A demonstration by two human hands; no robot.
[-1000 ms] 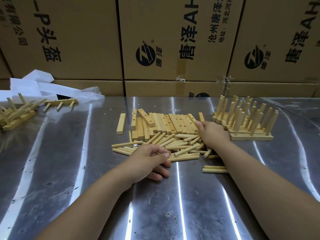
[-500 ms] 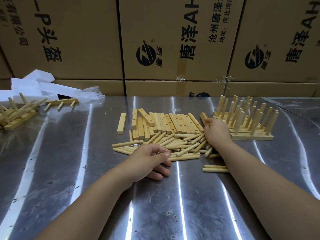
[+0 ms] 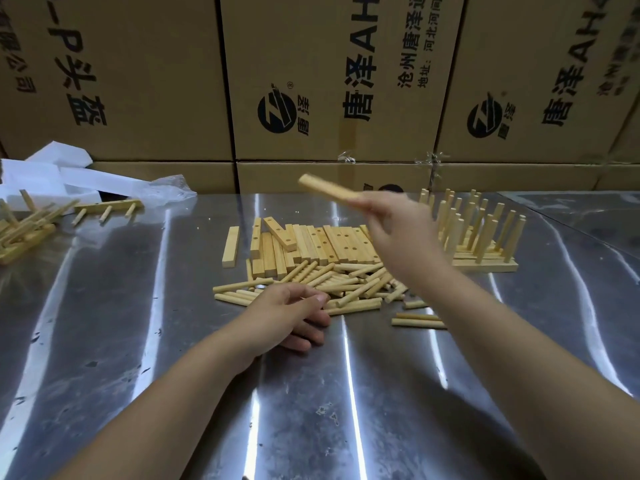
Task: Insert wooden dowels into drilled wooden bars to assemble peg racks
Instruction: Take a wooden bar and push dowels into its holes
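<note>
My right hand (image 3: 398,233) is raised above the pile and grips one wooden bar (image 3: 325,190) by its right end; the bar is blurred and points up-left. A row of drilled bars (image 3: 311,244) lies flat on the metal table (image 3: 104,323). In front of it is a heap of loose dowels (image 3: 346,285). My left hand (image 3: 287,315) rests on the table at the heap's near edge, fingers curled; whether it holds a dowel is hidden. Finished peg racks (image 3: 481,237) stand stacked to the right.
Two dowels (image 3: 417,320) lie apart at the right of the heap. More peg racks (image 3: 24,226) and one single rack (image 3: 107,206) lie at the far left, near white foam and plastic wrap (image 3: 69,174). Cardboard boxes (image 3: 311,81) wall the table's back edge.
My right hand took a bar from the right end of the row and lifted it up over the pile. My left hand stayed where it was.
</note>
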